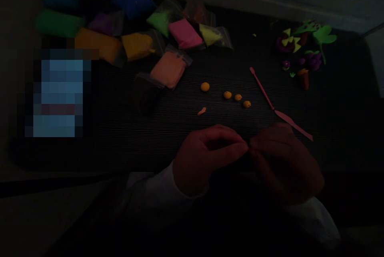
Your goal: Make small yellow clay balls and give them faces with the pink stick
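Note:
My left hand (pixel 207 155) and my right hand (pixel 282 157) meet at the fingertips near the table's front edge. Both are closed in a pinch; whatever lies between the fingertips is too small and dark to make out. Beyond them rest a plain yellow clay ball (pixel 205 86) and three smaller yellow clay pieces, one of them (pixel 227 95) nearest the ball. A small peach clay scrap (pixel 202 111) lies just past my left hand. Two pink modelling tools, one thin (pixel 261 87) and one knife-shaped (pixel 293 124), lie end to end beyond my right hand.
Bags of coloured clay, among them a peach one (pixel 169 68), a pink one (pixel 185 34) and a blue one (pixel 133 2), cover the back left of the dark table (pixel 144 137). Finished-looking clay shapes (pixel 312 49) sit at the back right. A pixelated bright patch (pixel 60 93) is at left.

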The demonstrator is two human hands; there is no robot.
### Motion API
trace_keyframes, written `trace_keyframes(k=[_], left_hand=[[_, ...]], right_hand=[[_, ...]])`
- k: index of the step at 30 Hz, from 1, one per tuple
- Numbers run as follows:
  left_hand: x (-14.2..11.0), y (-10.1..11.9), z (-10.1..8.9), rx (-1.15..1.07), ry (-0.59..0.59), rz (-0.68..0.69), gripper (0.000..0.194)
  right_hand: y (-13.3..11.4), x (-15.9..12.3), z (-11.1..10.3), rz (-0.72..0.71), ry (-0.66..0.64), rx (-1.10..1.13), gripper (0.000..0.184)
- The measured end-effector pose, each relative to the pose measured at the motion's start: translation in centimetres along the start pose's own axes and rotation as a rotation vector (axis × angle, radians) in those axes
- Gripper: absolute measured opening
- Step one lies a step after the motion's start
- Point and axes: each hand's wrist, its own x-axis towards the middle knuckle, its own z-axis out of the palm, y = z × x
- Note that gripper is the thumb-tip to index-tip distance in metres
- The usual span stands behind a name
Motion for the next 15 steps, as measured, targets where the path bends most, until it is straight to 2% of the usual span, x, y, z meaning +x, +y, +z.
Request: trace_keyframes(k=[8, 12, 15], left_hand=[[0.17, -0.14, -0.34, 0.022, -0.018, 0.010, 0.003], [0.06, -0.16, -0.36, 0.062, -0.021, 0.042, 0.007], [-0.12, -0.07, -0.30, 0.073, -0.016, 0.055, 0.008]], right_hand=[[0.28, 0.00, -0.11, -0.036, 0.021, -0.127, 0.027], [0.28, 0.09, -0.05, -0.005, 0.039, -0.136, 0.025], [0.49, 0.07, -0.07, -0.034, 0.047, -0.148, 0.025]])
